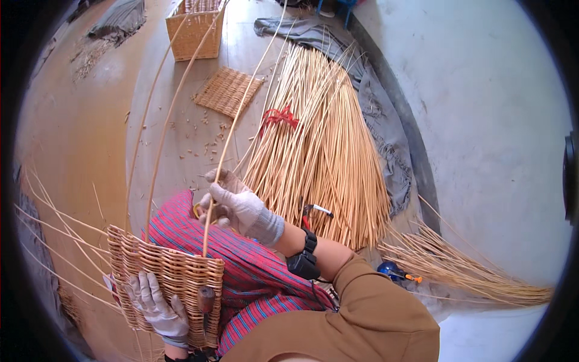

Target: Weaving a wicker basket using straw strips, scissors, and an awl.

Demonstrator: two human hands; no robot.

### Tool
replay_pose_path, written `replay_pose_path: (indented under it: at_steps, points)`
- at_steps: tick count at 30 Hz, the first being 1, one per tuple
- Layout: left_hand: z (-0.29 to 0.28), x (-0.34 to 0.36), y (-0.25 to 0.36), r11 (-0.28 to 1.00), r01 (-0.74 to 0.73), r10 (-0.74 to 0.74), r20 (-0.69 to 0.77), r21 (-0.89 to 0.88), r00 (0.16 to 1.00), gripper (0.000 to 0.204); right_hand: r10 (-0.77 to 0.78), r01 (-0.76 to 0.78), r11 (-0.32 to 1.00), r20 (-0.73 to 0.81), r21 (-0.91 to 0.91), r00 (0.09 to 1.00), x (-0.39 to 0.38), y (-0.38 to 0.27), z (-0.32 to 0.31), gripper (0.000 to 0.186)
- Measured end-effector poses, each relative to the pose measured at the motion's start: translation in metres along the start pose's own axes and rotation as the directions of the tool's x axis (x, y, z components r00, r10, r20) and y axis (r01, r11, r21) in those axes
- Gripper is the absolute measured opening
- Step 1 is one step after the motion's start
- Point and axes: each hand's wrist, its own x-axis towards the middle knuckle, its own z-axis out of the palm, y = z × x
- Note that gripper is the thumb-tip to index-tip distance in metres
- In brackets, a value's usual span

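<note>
Across my lap stands a woven wicker panel (pixel 175 265) with long rods rising from its top edge and more sticking out at its left side. My gloved left hand (pixel 158 306) lies on the panel's face, fingers stretched out. With my gloved right hand (pixel 232 202) I grip a long willow rod (pixel 241 108), whose lower end meets the panel's top right corner. Something yellow, partly hidden, shows beside the right fingers. A wooden-handled awl (pixel 206 298) hangs against the panel's right side, its tip unclear.
A large bundle of rods (pixel 325 163) with a red tie lies ahead right, red-handled cutters (pixel 306 217) on it. Loose rods (pixel 470 271) and a blue tool (pixel 392 269) are farther right. Beyond sit a small woven panel (pixel 229 92) and a wicker basket (pixel 196 39).
</note>
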Motion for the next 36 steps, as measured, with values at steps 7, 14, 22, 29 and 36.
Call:
replay_pose_path:
  at_steps: [7,14,22,29,36]
  points:
    - [-0.004,-0.006,0.001,1.0,0.023,-0.022,0.006,-0.009,1.0,0.061,0.008,-0.129,0.948,-0.385,-0.292,0.923,0.028,0.035,-0.102,0.032]
    - [0.0,-0.002,-0.003,1.0,0.004,-0.004,0.001,0.0,1.0,0.062,-0.006,-0.58,0.536,-0.69,-0.613,0.723,0.009,0.11,-0.25,0.037]
    - [0.003,-0.002,-0.003,1.0,0.002,-0.002,0.014,0.005,1.0,0.061,-0.417,-0.676,0.148,-0.666,-0.721,0.619,-0.011,0.092,-0.284,0.032]
    - [0.001,0.001,-0.005,0.999,-0.021,0.022,0.02,-0.031,1.0,0.062,-0.372,-0.833,-0.059,-0.763,-0.55,0.529,0.022,0.06,-0.307,0.054]
    - [0.003,-0.002,-0.004,0.999,0.006,-0.005,0.02,-0.052,1.0,0.063,-0.42,-0.87,-0.003,-0.789,-0.493,0.448,0.041,0.046,-0.304,0.037]
